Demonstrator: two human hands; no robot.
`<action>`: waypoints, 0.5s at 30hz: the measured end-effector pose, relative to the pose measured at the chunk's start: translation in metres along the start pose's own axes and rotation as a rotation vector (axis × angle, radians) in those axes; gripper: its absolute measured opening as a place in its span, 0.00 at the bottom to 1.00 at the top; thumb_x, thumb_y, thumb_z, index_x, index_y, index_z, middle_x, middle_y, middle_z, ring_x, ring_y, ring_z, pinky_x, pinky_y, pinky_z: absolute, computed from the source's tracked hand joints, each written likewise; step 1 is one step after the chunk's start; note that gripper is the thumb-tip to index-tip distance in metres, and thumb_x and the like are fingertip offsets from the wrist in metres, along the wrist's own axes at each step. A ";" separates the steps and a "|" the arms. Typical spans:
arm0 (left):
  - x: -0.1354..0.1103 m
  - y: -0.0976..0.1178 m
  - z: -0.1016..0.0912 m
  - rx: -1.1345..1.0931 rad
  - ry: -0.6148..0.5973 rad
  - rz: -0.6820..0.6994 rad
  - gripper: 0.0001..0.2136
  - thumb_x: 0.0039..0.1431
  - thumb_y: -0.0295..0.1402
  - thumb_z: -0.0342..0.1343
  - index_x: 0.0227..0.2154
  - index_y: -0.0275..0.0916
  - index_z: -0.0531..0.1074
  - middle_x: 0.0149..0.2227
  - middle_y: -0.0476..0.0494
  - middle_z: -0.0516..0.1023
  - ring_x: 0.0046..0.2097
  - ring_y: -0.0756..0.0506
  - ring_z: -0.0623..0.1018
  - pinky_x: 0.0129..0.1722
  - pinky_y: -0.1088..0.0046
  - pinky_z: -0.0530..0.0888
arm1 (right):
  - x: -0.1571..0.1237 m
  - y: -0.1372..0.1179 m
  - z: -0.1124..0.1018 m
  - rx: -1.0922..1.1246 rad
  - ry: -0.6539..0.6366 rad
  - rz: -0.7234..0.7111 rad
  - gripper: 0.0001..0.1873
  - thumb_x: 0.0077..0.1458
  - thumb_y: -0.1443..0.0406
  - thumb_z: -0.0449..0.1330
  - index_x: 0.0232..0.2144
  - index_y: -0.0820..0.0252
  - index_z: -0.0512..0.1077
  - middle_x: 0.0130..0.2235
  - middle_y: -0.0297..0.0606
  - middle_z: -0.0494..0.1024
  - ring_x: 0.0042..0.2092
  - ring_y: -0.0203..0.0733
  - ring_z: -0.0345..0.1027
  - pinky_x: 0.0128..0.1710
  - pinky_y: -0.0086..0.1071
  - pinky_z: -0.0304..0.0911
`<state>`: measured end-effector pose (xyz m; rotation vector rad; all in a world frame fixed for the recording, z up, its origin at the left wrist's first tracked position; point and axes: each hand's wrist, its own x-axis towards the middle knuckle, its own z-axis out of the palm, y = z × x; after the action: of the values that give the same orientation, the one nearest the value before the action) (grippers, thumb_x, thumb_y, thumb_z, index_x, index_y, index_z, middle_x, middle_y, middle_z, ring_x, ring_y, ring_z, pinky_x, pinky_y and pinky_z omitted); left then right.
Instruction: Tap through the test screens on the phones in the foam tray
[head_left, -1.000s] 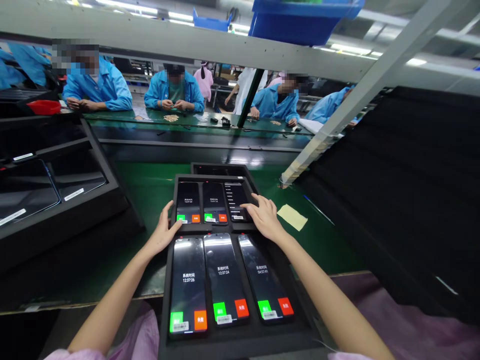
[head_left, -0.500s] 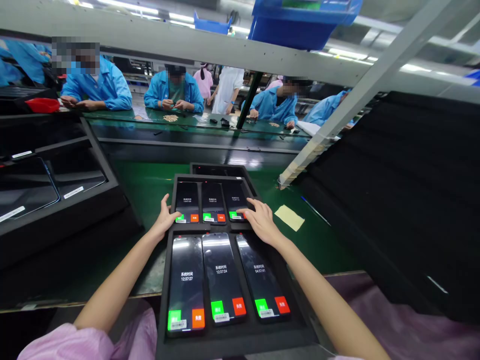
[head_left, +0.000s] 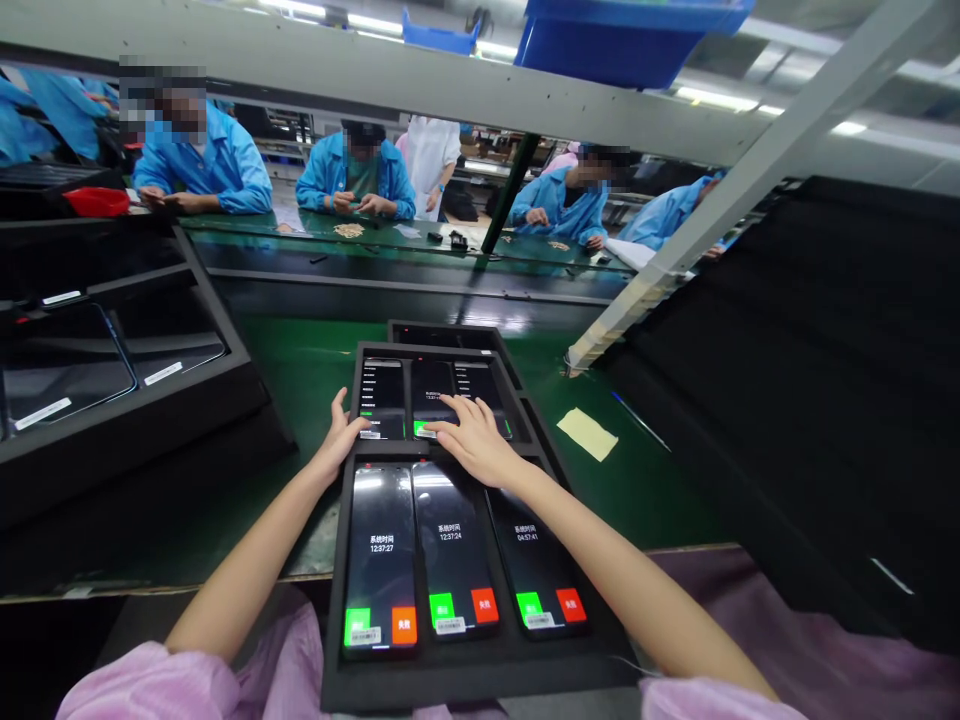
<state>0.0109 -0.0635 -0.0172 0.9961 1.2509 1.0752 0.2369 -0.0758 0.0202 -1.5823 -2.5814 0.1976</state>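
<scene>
Head view, open hands [head_left: 405, 440] on phones [head_left: 380, 552], screens reading 12:37:27, 12:37:24, 04:57:41

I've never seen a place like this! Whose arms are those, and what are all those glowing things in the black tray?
The picture comes from a camera worn on a person's head, looking down, so the arms are that person's own. The glowing things are phones lying in two black trays, the near tray and the far tray, on a green belt. Each near phone shows a clock with a green and a red button. The left hand rests at the far tray's edge. The right hand lies flat, its fingers touching the far middle phone. Nothing is held. People in blue coats work behind.
</scene>
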 end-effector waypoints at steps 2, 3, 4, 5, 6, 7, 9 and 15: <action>-0.010 0.001 -0.002 -0.022 -0.030 0.002 0.38 0.49 0.29 0.52 0.61 0.48 0.40 0.53 0.41 0.67 0.49 0.44 0.73 0.50 0.64 0.68 | 0.002 -0.004 0.000 -0.005 -0.027 0.004 0.23 0.62 0.57 0.38 0.47 0.48 0.70 0.61 0.40 0.55 0.63 0.51 0.43 0.59 0.54 0.39; -0.017 0.002 -0.004 -0.037 -0.054 -0.007 0.39 0.48 0.29 0.52 0.61 0.48 0.38 0.54 0.41 0.66 0.49 0.44 0.73 0.50 0.63 0.68 | 0.000 -0.006 -0.001 -0.005 -0.021 0.008 0.23 0.62 0.57 0.38 0.47 0.49 0.70 0.61 0.40 0.55 0.63 0.51 0.43 0.59 0.54 0.40; -0.026 0.001 -0.007 -0.053 -0.082 -0.025 0.40 0.48 0.29 0.52 0.62 0.49 0.37 0.55 0.41 0.65 0.50 0.44 0.72 0.51 0.63 0.68 | -0.004 -0.008 -0.002 -0.004 -0.003 0.009 0.23 0.62 0.58 0.38 0.47 0.49 0.70 0.61 0.41 0.55 0.63 0.50 0.43 0.60 0.54 0.39; -0.037 -0.001 -0.010 -0.068 -0.115 -0.049 0.42 0.47 0.29 0.52 0.62 0.50 0.35 0.56 0.41 0.64 0.50 0.43 0.72 0.51 0.62 0.67 | -0.011 -0.010 -0.003 -0.002 0.024 0.008 0.23 0.62 0.58 0.38 0.48 0.50 0.69 0.61 0.41 0.55 0.63 0.49 0.43 0.60 0.53 0.39; -0.049 -0.004 -0.014 -0.082 -0.149 -0.073 0.43 0.47 0.29 0.53 0.62 0.50 0.33 0.57 0.40 0.62 0.51 0.42 0.71 0.51 0.61 0.67 | -0.021 -0.014 -0.004 0.001 0.055 0.002 0.23 0.62 0.58 0.38 0.48 0.50 0.69 0.61 0.41 0.55 0.63 0.48 0.43 0.60 0.53 0.39; -0.063 -0.008 -0.018 -0.094 -0.182 -0.096 0.44 0.46 0.29 0.54 0.62 0.51 0.31 0.58 0.39 0.60 0.52 0.41 0.71 0.50 0.60 0.68 | -0.032 -0.017 -0.004 0.006 0.080 -0.008 0.23 0.62 0.59 0.37 0.48 0.50 0.68 0.61 0.41 0.56 0.63 0.48 0.43 0.60 0.53 0.39; -0.091 -0.019 -0.026 -0.104 -0.267 -0.097 0.48 0.45 0.31 0.57 0.62 0.50 0.28 0.62 0.37 0.53 0.54 0.39 0.69 0.51 0.59 0.67 | -0.061 -0.025 -0.003 0.017 0.106 -0.035 0.22 0.62 0.59 0.38 0.47 0.49 0.69 0.60 0.40 0.56 0.63 0.47 0.43 0.60 0.54 0.40; -0.150 -0.042 -0.037 0.081 -0.420 -0.084 0.49 0.48 0.32 0.59 0.61 0.54 0.25 0.66 0.42 0.29 0.60 0.34 0.60 0.53 0.58 0.65 | -0.136 -0.052 0.010 0.029 0.059 -0.092 0.19 0.62 0.58 0.42 0.49 0.44 0.67 0.62 0.37 0.53 0.62 0.50 0.43 0.57 0.58 0.46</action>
<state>-0.0247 -0.2196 -0.0277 1.1512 0.9860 0.7068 0.2509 -0.2215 0.0159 -1.4332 -2.5872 0.1774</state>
